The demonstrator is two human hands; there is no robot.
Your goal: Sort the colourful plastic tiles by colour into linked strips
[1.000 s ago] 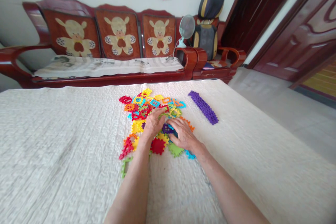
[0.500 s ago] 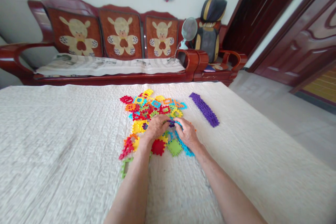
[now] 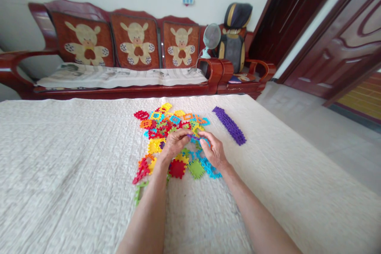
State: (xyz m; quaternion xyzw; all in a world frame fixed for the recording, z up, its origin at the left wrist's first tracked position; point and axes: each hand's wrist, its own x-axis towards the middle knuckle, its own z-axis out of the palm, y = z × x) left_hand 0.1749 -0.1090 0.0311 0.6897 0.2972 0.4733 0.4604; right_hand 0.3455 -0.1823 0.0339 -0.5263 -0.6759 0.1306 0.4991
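Note:
A small purple interlocking toy piece (image 3: 194, 137) is held up over the pile, nearly edge-on and partly covered by fingers. My left hand (image 3: 177, 143) pinches its left end between thumb and fingers. At its right end, the thumb and forefinger of my right hand (image 3: 213, 151) close around it. Beneath and around both hands spreads a loose pile of notched plastic pieces, among them a red square (image 3: 177, 169), a green square (image 3: 196, 169), blue pieces (image 3: 210, 168) and a yellow piece (image 3: 154, 146).
A row of purple pieces (image 3: 229, 125) lies right of the pile on the white quilted cover (image 3: 74, 166). Beyond the table's far edge stand a wooden sofa (image 3: 218, 71) with bear cushions, a small fan (image 3: 212, 36) and a chair with a massage pad (image 3: 233, 49).
Both hands have lifted the purple piece slightly, and it now shows more edge-on. The right fingers are spread a little wider. The whole view has shifted slightly.

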